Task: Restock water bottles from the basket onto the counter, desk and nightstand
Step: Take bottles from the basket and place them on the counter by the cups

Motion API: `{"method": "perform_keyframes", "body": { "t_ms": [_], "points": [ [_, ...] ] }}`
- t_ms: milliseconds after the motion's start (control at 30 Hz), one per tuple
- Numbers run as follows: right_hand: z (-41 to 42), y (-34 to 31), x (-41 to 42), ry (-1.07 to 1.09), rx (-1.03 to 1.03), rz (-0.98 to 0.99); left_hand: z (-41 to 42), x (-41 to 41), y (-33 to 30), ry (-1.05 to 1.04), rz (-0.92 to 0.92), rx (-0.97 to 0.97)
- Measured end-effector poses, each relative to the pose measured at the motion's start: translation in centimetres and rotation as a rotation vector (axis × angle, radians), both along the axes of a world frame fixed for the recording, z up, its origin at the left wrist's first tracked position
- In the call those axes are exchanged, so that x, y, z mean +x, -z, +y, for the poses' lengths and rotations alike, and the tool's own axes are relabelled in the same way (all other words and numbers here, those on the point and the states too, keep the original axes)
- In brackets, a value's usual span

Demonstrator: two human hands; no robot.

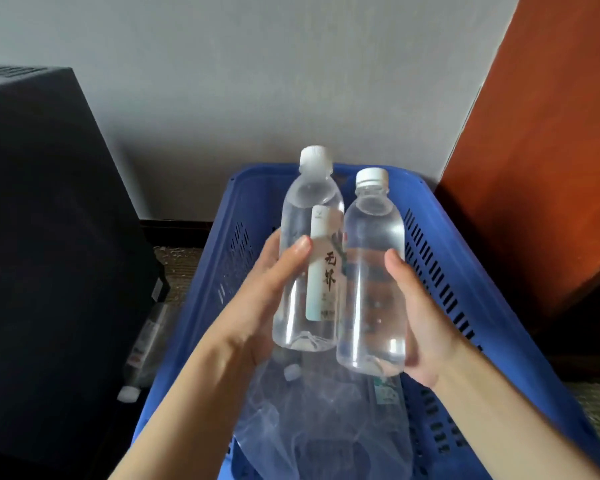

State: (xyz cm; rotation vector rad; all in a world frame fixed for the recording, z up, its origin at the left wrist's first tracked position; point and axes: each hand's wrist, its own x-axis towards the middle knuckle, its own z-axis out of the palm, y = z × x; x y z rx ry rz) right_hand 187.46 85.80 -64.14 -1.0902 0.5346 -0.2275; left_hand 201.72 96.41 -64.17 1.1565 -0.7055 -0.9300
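I hold two clear water bottles with white caps upright above a blue plastic basket (440, 271). My left hand (257, 299) grips the left bottle (309, 216), which shows a pale label with dark characters. My right hand (420, 320) grips the right bottle (373, 237), whose label faces away. The two bottles touch side by side. Beneath them, in the basket, lies crumpled clear plastic wrap (319, 420) with at least one more bottle (387, 393) partly hidden under it.
A black box-like cabinet (49, 237) stands at the left, with a clear bottle (146, 348) lying on the floor between it and the basket. An orange-brown panel (541, 161) rises at the right. A grey wall is behind. Patterned carpet covers the floor.
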Motion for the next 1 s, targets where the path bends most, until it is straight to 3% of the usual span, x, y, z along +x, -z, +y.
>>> {"method": "perform_keyframes", "body": {
  "t_ms": [100, 233, 400, 467, 600, 767, 1000],
  "points": [
    [1.2, -2.4, -0.3, 0.108, 0.039, -0.097, 0.1, -0.4, -3.0, -0.099, 0.006, -0.017],
    [2.3, -9.5, -1.2, 0.141, 0.119, -0.237, 1.5, -2.2, -10.0, -0.016, 0.217, 0.030],
    [1.7, -21.7, -1.7, 0.133, 0.177, -0.293, 2.1, -4.0, -22.6, 0.008, 0.131, 0.065],
    [1.4, -26.6, -2.2, 0.186, 0.117, -0.229, 1.9, -4.8, -28.1, -0.031, 0.136, 0.048],
    [1.8, -37.4, -4.5, 0.321, -0.236, -0.030, 2.0, -6.3, -37.9, -0.149, 0.138, 0.027],
    [2.5, -48.2, -6.9, 0.328, -0.197, 0.063, 2.1, -8.4, -49.4, -0.150, 0.057, 0.023],
    [1.8, -62.2, -11.7, 0.223, -0.293, -0.100, 0.1, -12.6, -63.6, -0.069, -0.093, -0.063]
  ]
}}
